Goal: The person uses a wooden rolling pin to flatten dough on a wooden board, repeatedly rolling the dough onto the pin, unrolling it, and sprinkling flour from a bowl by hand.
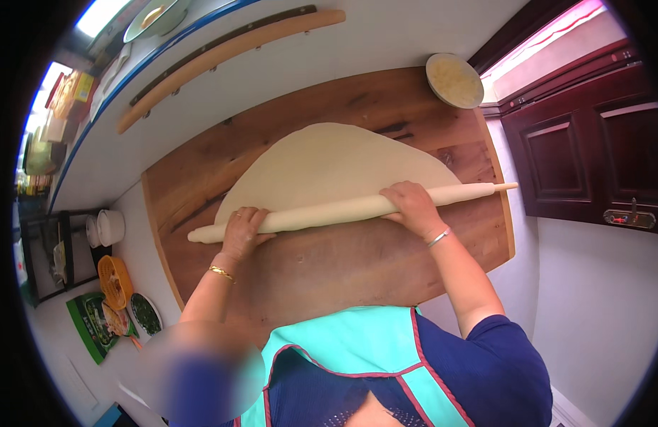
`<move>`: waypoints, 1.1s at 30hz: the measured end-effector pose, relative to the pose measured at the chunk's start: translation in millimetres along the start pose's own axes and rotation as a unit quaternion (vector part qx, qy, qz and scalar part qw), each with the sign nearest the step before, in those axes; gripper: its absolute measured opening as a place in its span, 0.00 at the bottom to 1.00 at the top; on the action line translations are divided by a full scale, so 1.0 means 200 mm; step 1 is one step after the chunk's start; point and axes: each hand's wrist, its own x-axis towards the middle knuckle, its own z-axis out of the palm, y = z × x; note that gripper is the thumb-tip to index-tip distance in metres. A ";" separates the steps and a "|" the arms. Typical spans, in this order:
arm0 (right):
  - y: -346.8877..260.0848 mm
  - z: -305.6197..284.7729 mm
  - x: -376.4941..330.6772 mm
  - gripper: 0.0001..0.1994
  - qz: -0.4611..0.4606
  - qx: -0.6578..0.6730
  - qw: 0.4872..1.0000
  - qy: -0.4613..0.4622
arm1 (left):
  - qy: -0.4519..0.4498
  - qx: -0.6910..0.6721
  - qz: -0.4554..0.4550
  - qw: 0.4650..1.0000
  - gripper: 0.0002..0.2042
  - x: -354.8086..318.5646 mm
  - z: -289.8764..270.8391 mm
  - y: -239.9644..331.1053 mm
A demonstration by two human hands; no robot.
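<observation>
A large, thin sheet of pale dough point(336, 160) lies spread on the wooden board point(329, 270). Its near edge is wound around a long rolling pin point(507, 186), whose bare wooden tip sticks out at the right end. My left hand point(241, 231) curls over the dough-covered pin left of its middle, with a gold-coloured bracelet at the wrist. Right of the middle, my right hand point(412, 208) has its fingers over the roll and its thumb on the near side; a silver-coloured bangle circles that wrist. The pin slants slightly, its right end farther away.
At the board's far right corner stands a bowl point(454, 80) of pale contents. A dark red door point(585, 135) is to the right. A wooden bar point(229, 50) runs along the far wall. To the left are an orange basket point(115, 281) and a green package point(94, 327).
</observation>
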 end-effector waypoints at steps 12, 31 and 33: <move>0.16 -0.14 -0.16 0.25 0.086 -0.041 0.988 0.117 | 0.050 -0.036 0.114 0.992 0.25 0.86 -0.10 0.09; -0.72 0.26 -0.95 0.35 0.074 -0.060 0.993 -0.071 | -0.031 0.021 0.014 0.999 0.24 -0.12 0.17 0.63; -0.79 0.28 -1.08 0.33 0.047 -0.071 0.996 -0.031 | -0.054 0.030 0.026 0.998 0.25 -0.33 0.13 0.62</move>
